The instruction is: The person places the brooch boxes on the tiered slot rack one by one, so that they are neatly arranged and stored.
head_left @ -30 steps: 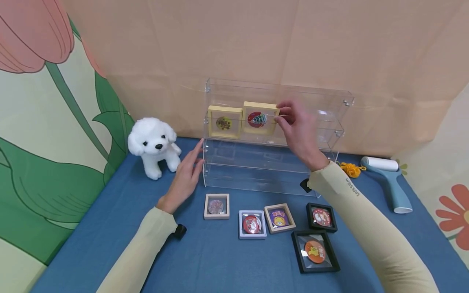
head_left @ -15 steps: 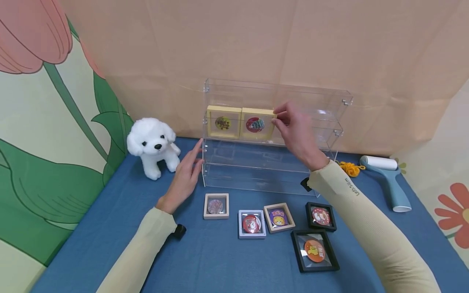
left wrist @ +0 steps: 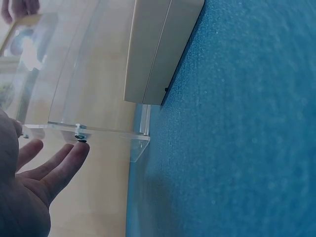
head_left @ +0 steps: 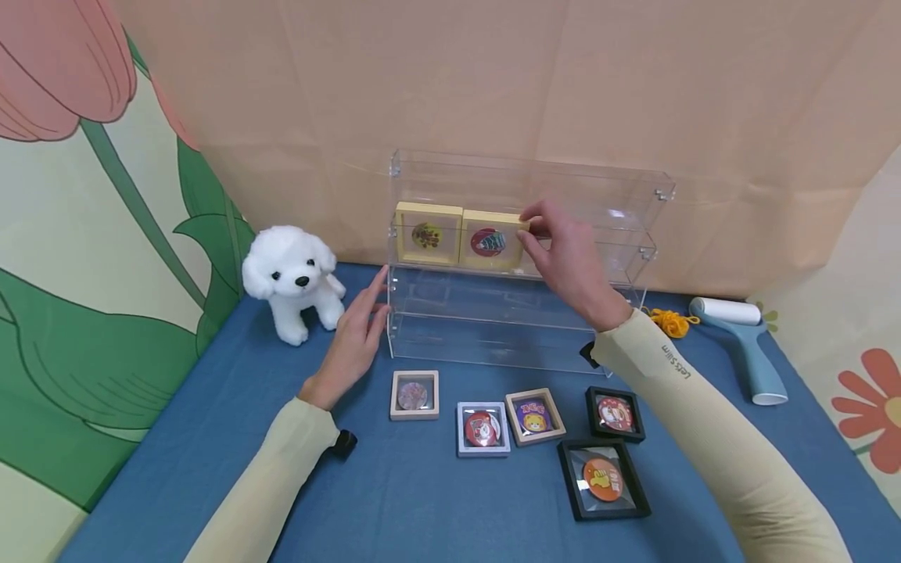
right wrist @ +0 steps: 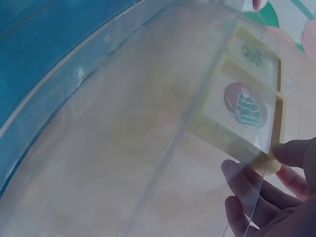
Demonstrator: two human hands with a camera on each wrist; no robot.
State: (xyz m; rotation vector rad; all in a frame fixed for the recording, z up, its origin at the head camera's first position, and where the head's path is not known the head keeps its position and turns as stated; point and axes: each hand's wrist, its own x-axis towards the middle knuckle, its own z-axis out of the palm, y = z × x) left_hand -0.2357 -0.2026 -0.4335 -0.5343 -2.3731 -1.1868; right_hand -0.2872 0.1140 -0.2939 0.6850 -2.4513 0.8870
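A clear acrylic tiered display shelf (head_left: 486,316) stands at the back of the table. Two yellow square frames with round badges sit side by side on an upper tier. The left frame (head_left: 428,234) has a yellow-brown badge. My right hand (head_left: 572,258) pinches the upper right corner of the other one, the Christmas-tree badge frame (head_left: 489,241). In the right wrist view, thumb and fingers meet at that frame's (right wrist: 247,106) corner, behind clear acrylic. Straight fingers of my left hand (head_left: 350,344) touch the shelf's left side, near a small metal fastener (left wrist: 80,134) in the left wrist view.
Before the shelf lie a beige frame (head_left: 414,395), a lavender frame (head_left: 482,429), a tilted beige frame (head_left: 535,417) and two black frames (head_left: 615,414). A white plush dog (head_left: 290,281) stands left. Orange cord (head_left: 670,322) and a blue-handled lint roller (head_left: 755,352) lie right.
The Christmas-tree badge frame has come down and slightly left, its top now about level with the left frame, beside it. My right hand moved with it. The left hand stayed at the shelf's side.
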